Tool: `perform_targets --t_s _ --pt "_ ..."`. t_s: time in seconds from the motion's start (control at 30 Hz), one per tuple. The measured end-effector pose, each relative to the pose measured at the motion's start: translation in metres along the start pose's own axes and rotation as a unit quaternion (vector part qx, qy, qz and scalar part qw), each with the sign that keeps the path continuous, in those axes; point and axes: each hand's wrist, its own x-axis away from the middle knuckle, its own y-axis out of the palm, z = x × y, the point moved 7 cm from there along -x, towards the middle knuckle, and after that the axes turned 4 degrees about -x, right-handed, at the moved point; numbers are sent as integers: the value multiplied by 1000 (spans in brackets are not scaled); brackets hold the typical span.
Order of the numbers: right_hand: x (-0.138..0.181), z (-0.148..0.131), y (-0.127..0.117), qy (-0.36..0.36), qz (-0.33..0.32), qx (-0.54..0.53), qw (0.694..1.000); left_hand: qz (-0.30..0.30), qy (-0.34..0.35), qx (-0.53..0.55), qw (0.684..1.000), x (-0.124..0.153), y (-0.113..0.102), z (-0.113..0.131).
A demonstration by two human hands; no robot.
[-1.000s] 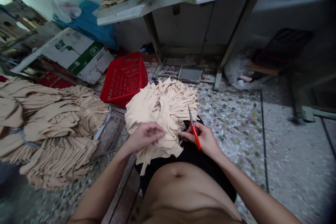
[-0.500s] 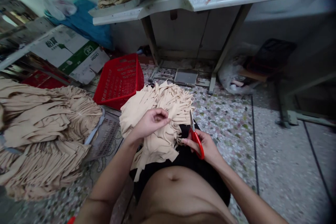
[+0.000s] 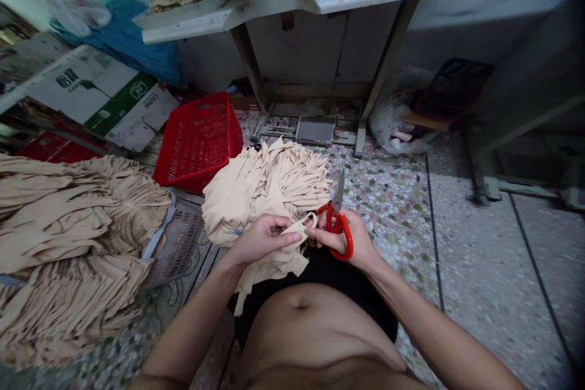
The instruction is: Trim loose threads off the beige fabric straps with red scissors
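Hands, bare: two, one left hand (image 3: 262, 239) and one right hand (image 3: 342, 233). Scissors, red-handled: one pair (image 3: 348, 242). Beige fabric: one strip (image 3: 297, 228), one pile (image 3: 265, 195), one large heap (image 3: 68, 225). Baskets: one red plastic basket (image 3: 201, 143), one grey plastic basket (image 3: 180, 244). Cardboard boxes: one (image 3: 95, 94). Plastic bags: one white (image 3: 80, 12), one blue (image 3: 128, 39).

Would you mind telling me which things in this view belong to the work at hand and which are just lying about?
At work: the left hand pinching a beige fabric strip; the right hand gripping red-handled scissors; the pile of beige strips on the lap; the bundled strips nearby.

Lying about: the grey crate; the red plastic basket; the cardboard box; the blue plastic sheet.
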Motion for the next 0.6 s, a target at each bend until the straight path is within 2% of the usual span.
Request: perform_targets --t_s 0.13,0.27,0.37,0.43,0.5,0.6 --pt "1 5 -2 13 10 -30 999 -3 27 -20 999 -2 8 4" --pt "-2 7 -8 0 53 -58 997 -7 18 -22 1000 -5 9 2" --pt "-2 8 -9 -7 57 -57 997 -11 16 -13 1000 -6 7 2" --pt "0 11 -10 -7 52 -35 998 13 19 -1 1000 -7 1 3" --pt "5 16 -12 -5 34 0 999 50 18 25 998 -8 -8 2" --pt "18 27 -9 -1 -57 56 997 80 16 64 995 -8 -17 0"
